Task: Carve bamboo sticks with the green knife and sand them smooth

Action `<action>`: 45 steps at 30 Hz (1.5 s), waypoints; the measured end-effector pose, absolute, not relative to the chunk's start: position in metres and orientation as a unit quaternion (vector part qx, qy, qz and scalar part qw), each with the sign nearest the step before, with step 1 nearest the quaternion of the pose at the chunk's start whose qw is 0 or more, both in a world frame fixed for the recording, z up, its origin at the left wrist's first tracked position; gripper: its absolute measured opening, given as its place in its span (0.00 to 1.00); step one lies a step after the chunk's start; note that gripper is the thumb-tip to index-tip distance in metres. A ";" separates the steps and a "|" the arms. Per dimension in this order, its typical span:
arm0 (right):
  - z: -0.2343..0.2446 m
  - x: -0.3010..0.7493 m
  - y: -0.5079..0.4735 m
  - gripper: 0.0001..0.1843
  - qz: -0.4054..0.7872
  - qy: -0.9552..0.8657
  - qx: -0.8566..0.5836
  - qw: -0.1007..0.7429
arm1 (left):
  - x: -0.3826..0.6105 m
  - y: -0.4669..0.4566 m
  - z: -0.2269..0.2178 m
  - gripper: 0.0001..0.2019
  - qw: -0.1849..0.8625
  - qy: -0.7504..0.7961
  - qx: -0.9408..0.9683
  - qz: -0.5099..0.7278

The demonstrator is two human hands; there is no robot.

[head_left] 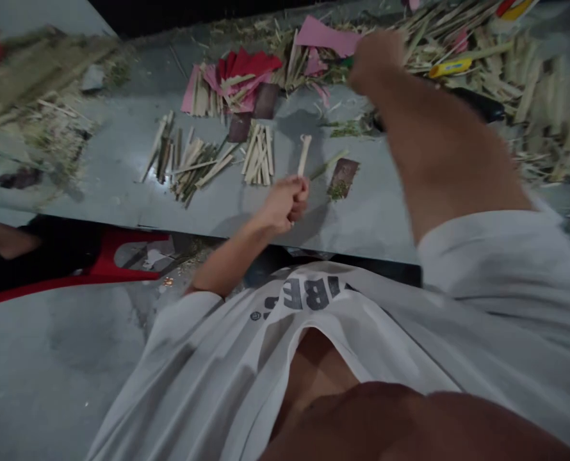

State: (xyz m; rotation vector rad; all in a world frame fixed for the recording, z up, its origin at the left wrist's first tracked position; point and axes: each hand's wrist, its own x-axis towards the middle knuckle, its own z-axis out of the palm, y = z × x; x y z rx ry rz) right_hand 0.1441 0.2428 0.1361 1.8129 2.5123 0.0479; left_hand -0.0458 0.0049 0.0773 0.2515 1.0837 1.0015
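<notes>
My left hand (287, 203) is closed around a pale, narrow wooden stick (305, 155) with a rounded, hook-like upper end, held just over the grey table. My right hand (377, 61) is stretched to the far side, at the edge of a pink paper piece (326, 38). It looks closed but is smeared, with its fingertips out of sight; a bit of something green (346, 62) shows beside it. Near my left hand lie a small bundle of cut sticks (259, 157), a green strip (330, 164) and a brown rectangular piece (344, 176) with green shavings.
Loose stick piles (198, 166) lie left on the table (136, 96), below red and pink folded paper (249, 64). A yellow-handled tool (451, 68) and a black object (477, 104) rest among strips at right. Another person's arm (6, 238) and a red chair (116, 256) are at left.
</notes>
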 end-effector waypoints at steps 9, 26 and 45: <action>0.117 0.158 0.191 0.17 0.040 0.810 0.585 -0.008 | -0.048 0.014 0.075 0.27 0.698 0.514 0.168 0.469; 0.078 0.153 0.109 0.23 -0.060 0.856 0.512 0.035 | -0.029 0.025 0.066 0.27 0.685 0.518 0.222 0.461; 0.079 0.132 0.168 0.14 -0.149 0.859 0.488 -0.028 | 0.003 0.018 0.066 0.28 0.666 0.538 0.131 0.499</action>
